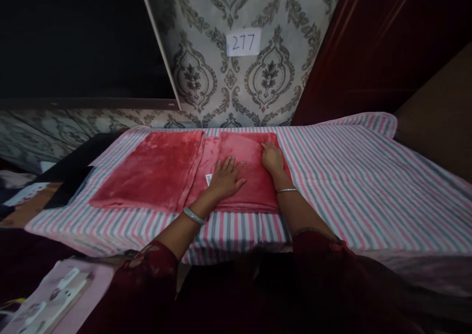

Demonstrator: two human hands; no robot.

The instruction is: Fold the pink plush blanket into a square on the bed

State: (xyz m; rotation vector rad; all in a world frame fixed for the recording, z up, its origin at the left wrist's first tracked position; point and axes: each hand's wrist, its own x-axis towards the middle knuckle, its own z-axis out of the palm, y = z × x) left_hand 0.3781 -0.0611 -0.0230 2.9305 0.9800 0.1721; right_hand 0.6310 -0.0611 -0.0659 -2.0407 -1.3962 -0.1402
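bed: pink-grey-white striped sheet (350, 186), one
towels: two red plush folded cloths, left one (147, 174), right one (250, 176) at 12 o'clock
left hand (225, 177): flat, fingers spread, pressing right cloth
right hand (273, 158): loosely curled, resting on same cloth's far corner
bangles: two

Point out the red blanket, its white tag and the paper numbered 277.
red blanket (147, 174): head view, on its flat left panel.
white tag (208, 178): head view, on the tag beside the left hand (225, 178).
numbered paper (243, 42): head view, on its middle.
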